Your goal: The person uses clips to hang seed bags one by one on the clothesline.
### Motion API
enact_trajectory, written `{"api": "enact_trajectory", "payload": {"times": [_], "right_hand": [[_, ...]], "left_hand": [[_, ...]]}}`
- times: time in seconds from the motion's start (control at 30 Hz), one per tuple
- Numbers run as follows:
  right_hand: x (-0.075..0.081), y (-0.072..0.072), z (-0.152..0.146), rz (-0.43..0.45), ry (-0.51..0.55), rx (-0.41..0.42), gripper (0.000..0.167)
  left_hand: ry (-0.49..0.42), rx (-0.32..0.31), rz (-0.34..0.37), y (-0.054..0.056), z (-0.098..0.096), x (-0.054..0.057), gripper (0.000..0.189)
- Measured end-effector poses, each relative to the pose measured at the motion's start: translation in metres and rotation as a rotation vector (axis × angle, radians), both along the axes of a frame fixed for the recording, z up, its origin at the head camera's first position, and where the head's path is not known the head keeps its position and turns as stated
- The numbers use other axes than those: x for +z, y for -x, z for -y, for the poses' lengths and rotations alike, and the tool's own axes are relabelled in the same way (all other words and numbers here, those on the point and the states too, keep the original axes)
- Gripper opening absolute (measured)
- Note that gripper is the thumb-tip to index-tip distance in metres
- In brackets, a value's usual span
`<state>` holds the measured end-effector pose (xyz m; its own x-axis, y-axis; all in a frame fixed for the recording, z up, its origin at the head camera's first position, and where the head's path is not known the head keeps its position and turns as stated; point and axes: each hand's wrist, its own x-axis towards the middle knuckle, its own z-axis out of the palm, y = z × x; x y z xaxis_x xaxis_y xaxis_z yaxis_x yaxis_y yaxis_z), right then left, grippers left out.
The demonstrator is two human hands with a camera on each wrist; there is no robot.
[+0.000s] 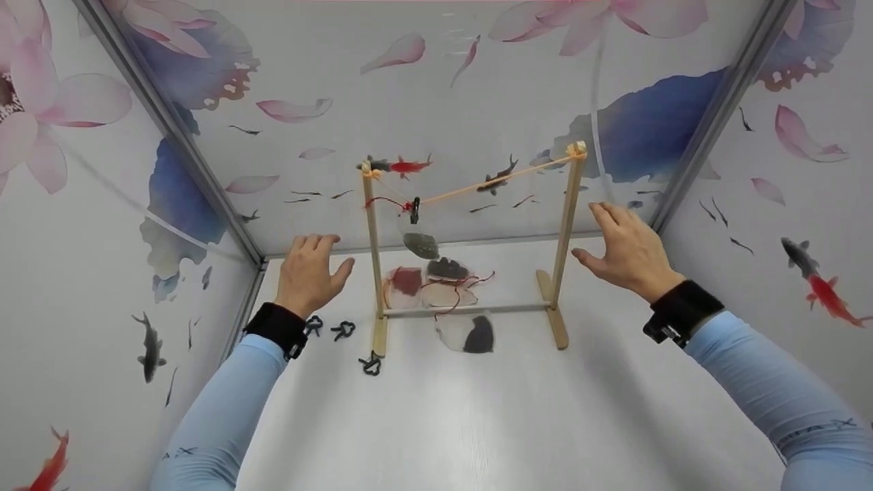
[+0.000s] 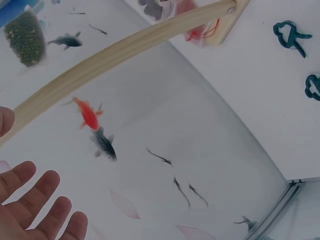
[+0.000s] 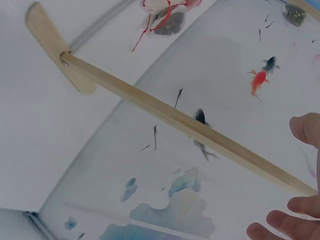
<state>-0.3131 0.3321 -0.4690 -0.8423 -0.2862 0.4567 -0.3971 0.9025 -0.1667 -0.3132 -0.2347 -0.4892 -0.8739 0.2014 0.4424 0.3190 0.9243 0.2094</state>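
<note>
A wooden stand (image 1: 565, 232) has an orange cord (image 1: 491, 184) strung between its two posts. A small clear bag of green beans (image 1: 421, 245) hangs from the cord near the left post by a black clip (image 1: 415, 210), with red string beside it. To the left of the stand, my left hand (image 1: 307, 273) is held up with fingers spread, holding nothing. My right hand (image 1: 631, 256) is raised likewise outside the right post. In the left wrist view the fingers lie near the post (image 2: 125, 52); the right wrist view shows the other post (image 3: 165, 112) beside the right fingers.
Bags with red (image 1: 406, 281), dark (image 1: 447, 269) and pale (image 1: 447, 297) contents lie behind the stand's lower bar (image 1: 470, 309), with red strings. A bag with black contents (image 1: 481, 334) lies in front. Black clips (image 1: 343, 331) lie at left. Printed walls (image 1: 443, 102) enclose the table.
</note>
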Motion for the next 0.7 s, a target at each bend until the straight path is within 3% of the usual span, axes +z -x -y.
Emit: {"api": "enact_trajectory", "payload": {"times": [0.3, 0.7], "right_hand": [[-0.037, -0.016, -0.020, 0.160, 0.030, -0.089, 0.092], [-0.084, -0.033, -0.037, 0.234, 0.036, -0.141, 0.089]], "left_hand": [[-0.043, 0.053, 0.073, -0.011, 0.009, -0.055, 0.052], [-0.034, 0.119, 0.317, -0.044, 0.008, -0.156, 0.050]]}}
